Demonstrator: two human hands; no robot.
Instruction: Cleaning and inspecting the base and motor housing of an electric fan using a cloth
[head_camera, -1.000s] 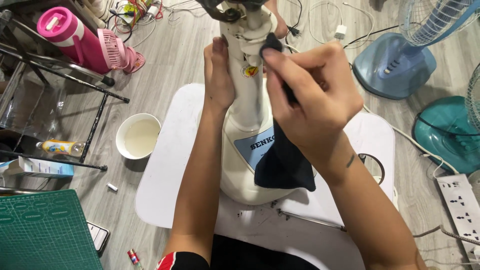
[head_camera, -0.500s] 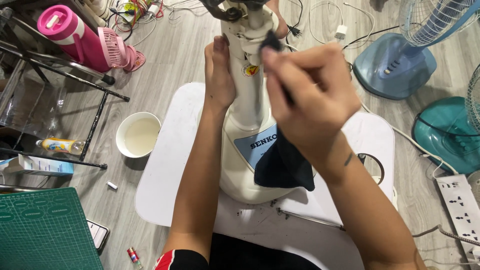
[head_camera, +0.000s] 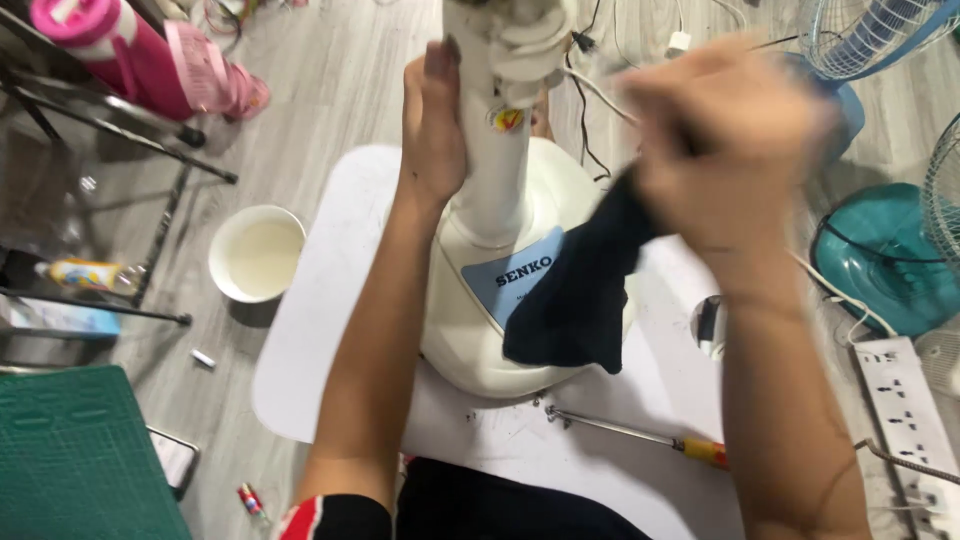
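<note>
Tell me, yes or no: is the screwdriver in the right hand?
No. The screwdriver lies on the white board, while the right hand grips a dark cloth.

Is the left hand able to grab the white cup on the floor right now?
Probably yes. The left hand rests on the fan's post, and the white cup sits beside that forearm with only bare floor between them.

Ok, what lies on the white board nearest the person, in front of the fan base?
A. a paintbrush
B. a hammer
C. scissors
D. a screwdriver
D: a screwdriver with a metal shaft and an orange-and-yellow handle lies on the white board just in front of the fan base.
</note>
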